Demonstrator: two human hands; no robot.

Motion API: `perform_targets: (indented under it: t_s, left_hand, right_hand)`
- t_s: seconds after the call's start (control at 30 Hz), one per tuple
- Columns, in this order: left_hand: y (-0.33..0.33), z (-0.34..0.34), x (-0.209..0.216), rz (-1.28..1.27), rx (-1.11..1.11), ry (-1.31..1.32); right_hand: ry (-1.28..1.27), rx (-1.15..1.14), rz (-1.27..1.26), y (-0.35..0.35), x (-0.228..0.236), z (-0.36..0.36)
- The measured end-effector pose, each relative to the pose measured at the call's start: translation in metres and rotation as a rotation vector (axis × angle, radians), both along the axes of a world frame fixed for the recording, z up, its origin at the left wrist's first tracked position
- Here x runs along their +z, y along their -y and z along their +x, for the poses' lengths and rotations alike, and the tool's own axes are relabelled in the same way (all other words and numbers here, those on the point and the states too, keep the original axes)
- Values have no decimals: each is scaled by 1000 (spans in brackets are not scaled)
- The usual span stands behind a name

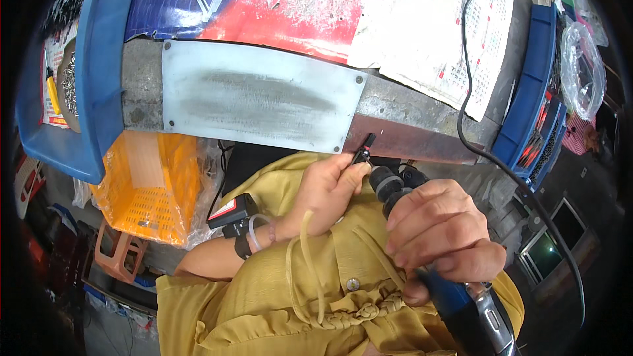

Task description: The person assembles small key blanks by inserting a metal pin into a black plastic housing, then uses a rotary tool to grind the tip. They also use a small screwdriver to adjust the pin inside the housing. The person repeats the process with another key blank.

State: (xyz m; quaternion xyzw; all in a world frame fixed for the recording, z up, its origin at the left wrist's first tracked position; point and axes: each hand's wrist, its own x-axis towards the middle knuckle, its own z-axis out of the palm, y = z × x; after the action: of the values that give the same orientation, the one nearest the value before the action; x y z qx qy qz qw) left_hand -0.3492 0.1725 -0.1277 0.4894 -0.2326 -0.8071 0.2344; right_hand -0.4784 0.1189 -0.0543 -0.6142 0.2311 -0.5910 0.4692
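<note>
Close to the table's front edge, my left hand (pixel 323 194) pinches a small black part (pixel 366 148) between thumb and fingers. My right hand (pixel 442 227) is wrapped round a blue and black electric screwdriver (pixel 452 293). The tool's dark nose (pixel 386 181) points at the part and lies right beside my left thumb. Whether the tip touches the part I cannot tell. Just beyond my left hand a pale, worn plate (pixel 260 95), fixed at its corners, covers the table edge.
A blue bin (pixel 99 72) stands at the left, by a tray of small metal pieces (pixel 68 82). Below it hangs an orange basket (pixel 155 204) lined with plastic. Blue trays (pixel 531 86) stand at the right. A black cord (pixel 465 59) crosses the papers (pixel 422 33).
</note>
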Motion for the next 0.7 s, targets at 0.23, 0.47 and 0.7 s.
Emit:
perform_targets:
  t_s: [0.23, 0.47, 0.7]
  left_hand:
    - [-5, -4, -3, 37, 67, -49]
    - [1, -1, 3, 13, 29, -47]
    - [2, 0, 6, -1, 16, -17]
  right_hand:
    - [-29, 36, -32, -4, 3, -3]
    - [-135, 37, 79, -15, 11, -26]
    - [-53, -67, 65, -17, 8, -43]
